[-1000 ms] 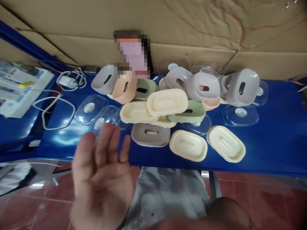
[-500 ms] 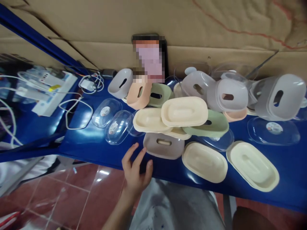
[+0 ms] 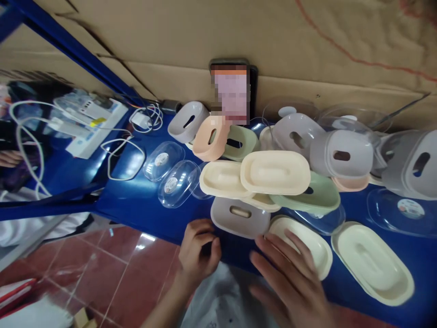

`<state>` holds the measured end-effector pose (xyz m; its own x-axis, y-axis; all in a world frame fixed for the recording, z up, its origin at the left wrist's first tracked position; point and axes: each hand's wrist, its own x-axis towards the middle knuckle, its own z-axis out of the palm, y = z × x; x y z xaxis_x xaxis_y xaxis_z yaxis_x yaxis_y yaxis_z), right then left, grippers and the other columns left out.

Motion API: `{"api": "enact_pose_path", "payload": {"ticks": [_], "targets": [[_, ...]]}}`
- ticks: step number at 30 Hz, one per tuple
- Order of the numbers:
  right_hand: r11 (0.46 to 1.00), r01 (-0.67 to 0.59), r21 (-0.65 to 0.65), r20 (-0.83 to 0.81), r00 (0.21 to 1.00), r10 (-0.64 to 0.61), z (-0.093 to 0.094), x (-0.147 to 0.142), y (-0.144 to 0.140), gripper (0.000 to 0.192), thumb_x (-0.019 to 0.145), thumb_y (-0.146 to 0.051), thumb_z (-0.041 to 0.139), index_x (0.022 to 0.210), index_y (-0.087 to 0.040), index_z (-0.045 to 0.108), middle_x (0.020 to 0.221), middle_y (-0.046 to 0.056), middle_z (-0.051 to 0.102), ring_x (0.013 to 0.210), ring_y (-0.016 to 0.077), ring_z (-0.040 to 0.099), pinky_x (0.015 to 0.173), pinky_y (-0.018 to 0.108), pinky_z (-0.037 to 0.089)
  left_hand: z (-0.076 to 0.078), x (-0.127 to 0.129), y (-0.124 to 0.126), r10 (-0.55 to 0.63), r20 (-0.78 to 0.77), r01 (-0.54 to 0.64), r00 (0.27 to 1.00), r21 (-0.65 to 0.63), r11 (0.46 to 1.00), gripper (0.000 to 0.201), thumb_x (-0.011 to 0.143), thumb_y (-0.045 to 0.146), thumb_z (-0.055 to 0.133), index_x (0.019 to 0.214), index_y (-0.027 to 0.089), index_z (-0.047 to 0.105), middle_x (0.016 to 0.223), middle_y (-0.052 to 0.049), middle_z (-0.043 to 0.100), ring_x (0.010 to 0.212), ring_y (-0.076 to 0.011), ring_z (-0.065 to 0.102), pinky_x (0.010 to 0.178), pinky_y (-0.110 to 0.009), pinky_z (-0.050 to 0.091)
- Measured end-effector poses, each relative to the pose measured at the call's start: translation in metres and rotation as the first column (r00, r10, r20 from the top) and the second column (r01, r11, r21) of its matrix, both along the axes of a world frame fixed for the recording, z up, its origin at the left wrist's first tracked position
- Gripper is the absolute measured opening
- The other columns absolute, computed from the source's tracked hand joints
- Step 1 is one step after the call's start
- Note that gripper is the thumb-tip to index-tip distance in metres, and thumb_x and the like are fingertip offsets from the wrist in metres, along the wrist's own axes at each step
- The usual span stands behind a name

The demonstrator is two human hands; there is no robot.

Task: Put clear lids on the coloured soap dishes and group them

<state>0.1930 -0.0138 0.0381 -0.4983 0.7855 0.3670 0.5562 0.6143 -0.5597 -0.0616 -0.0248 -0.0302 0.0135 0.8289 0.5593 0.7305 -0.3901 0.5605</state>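
Observation:
My left hand [image 3: 199,252] curls over the front edge of the blue table [image 3: 136,207], fingers bent, just left of a grey oval tray with a slot [image 3: 240,217]. Over a cream oval tray [image 3: 309,243] at the table's front hovers my right hand [image 3: 290,278], flat with fingers spread; whether it touches is unclear. Behind them lies a pile of cream [image 3: 275,171], green [image 3: 312,197], peach [image 3: 210,137] and grey [image 3: 341,155] oval soap-dish parts.
Clear oval lids [image 3: 177,183] lie left of the pile. A phone [image 3: 232,91] leans on the cardboard wall behind. White cables [image 3: 119,157] and a power strip [image 3: 88,125] sit at the left. Another cream tray [image 3: 373,262] lies at the right front. Red tiled floor [image 3: 112,273] is below.
My left hand dropped from in front of the camera to the table's front edge and curled. My right hand came into view over the cream tray. The view shifted left.

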Motion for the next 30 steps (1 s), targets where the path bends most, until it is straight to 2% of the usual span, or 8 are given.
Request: {"api": "enact_pose_path", "payload": {"ticks": [2, 5, 8, 12, 16, 21, 27, 30], "targets": [[0.999, 0.030, 0.043, 0.106, 0.994, -0.034, -0.027, -0.019, 0.012, 0.042, 0.108, -0.028, 0.061, 0.149, -0.020, 0.061, 0.151, 0.006, 0.067, 0.140, 0.0256, 0.062, 0.128, 0.049, 0.037, 0.001, 0.000, 0.000, -0.048, -0.040, 0.047, 0.998, -0.021, 0.999, 0.016, 0.093, 0.003, 0.063, 0.097, 0.019, 0.062, 0.093, -0.006, 0.067, 0.091, -0.0208, 0.069, 0.081, -0.036, 0.057], [0.993, 0.103, 0.064, 0.114, 0.987, -0.110, -0.049, -0.033, 0.022, 0.037, 0.107, -0.017, 0.060, 0.144, -0.018, 0.064, 0.137, 0.008, 0.075, 0.130, 0.0252, 0.066, 0.123, 0.050, 0.041, 0.001, -0.002, -0.001, -0.085, -0.152, 0.079, 0.985, -0.042, 0.996, 0.018, 0.095, 0.008, 0.065, 0.108, 0.019, 0.067, 0.102, -0.008, 0.072, 0.097, -0.0226, 0.071, 0.090, -0.041, 0.057], [0.994, 0.107, 0.002, 0.012, 0.994, -0.107, -0.047, -0.029, 0.027, 0.034, 0.105, -0.018, 0.064, 0.138, -0.026, 0.067, 0.124, 0.006, 0.078, 0.120, 0.0249, 0.069, 0.110, 0.048, 0.052, -0.001, -0.004, -0.002, -0.092, -0.258, 0.087, 0.962, -0.033, 0.996, 0.027, 0.095, 0.011, 0.068, 0.121, 0.019, 0.068, 0.114, -0.013, 0.071, 0.109, -0.0267, 0.071, 0.100, -0.046, 0.056], [0.984, 0.144, -0.109, -0.173, 0.972, -0.161, -0.037, -0.013, 0.030, 0.032, 0.104, -0.022, 0.065, 0.135, -0.032, 0.068, 0.120, 0.007, 0.077, 0.115, 0.0277, 0.070, 0.103, 0.050, 0.057, -0.001, -0.006, -0.002, -0.146, -0.338, 0.135, 0.930, -0.056, 0.989, 0.031, 0.097, 0.014, 0.069, 0.128, 0.018, 0.067, 0.120, -0.014, 0.073, 0.121, -0.0302, 0.067, 0.111, -0.053, 0.051], [0.976, 0.164, -0.145, -0.263, 0.944, -0.198, -0.034, -0.002, 0.025, 0.030, 0.104, -0.021, 0.064, 0.132, -0.032, 0.068, 0.117, 0.007, 0.076, 0.112, 0.0274, 0.070, 0.098, 0.048, 0.059, 0.003, -0.006, -0.010, -0.198, -0.360, 0.200, 0.912, -0.033, 0.979, 0.022, 0.097, 0.015, 0.073, 0.117, 0.022, 0.071, 0.107, -0.006, 0.078, 0.107, -0.0259, 0.069, 0.113, -0.052, 0.047], [0.999, 0.041, -0.021, -0.177, 0.983, -0.044, -0.041, 0.000, 0.001, 0.034, 0.103, -0.016, 0.066, 0.134, -0.029, 0.065, 0.118, 0.007, 0.076, 0.115, 0.0259, 0.069, 0.102, 0.047, 0.055, -0.001, -0.009, -0.031, -0.276, -0.306, 0.296, 0.911, 0.022, 0.955, 0.015, 0.097, 0.015, 0.074, 0.111, 0.021, 0.070, 0.097, -0.005, 0.075, 0.094, -0.0207, 0.069, 0.098, -0.042, 0.054], [0.995, -0.054, 0.085, -0.040, 0.998, 0.058, -0.052, -0.005, -0.018, 0.035, 0.105, -0.012, 0.060, 0.138, -0.024, 0.063, 0.124, 0.009, 0.075, 0.119, 0.0248, 0.068, 0.105, 0.047, 0.056, -0.025, -0.018, -0.042, -0.027, -0.110, 0.051, 0.994, 0.218, 0.975, 0.039, 0.084, 0.020, 0.090, 0.113, 0.026, 0.065, 0.124, -0.009, 0.062, 0.114, -0.0253, 0.069, 0.094, -0.041, 0.063], [0.985, -0.067, 0.159, 0.008, 0.998, 0.067, -0.052, -0.008, -0.018, 0.036, 0.106, -0.009, 0.056, 0.137, -0.025, 0.064, 0.123, 0.008, 0.076, 0.119, 0.0248, 0.068, 0.106, 0.049, 0.056, -0.033, -0.023, -0.040, 0.010, -0.013, -0.007, 1.000, 0.232, 0.973, 0.056, 0.081, 0.022, 0.093, 0.125, 0.027, 0.059, 0.146, -0.013, 0.053, 0.129, -0.0295, 0.066, 0.098, -0.045, 0.065]]}}
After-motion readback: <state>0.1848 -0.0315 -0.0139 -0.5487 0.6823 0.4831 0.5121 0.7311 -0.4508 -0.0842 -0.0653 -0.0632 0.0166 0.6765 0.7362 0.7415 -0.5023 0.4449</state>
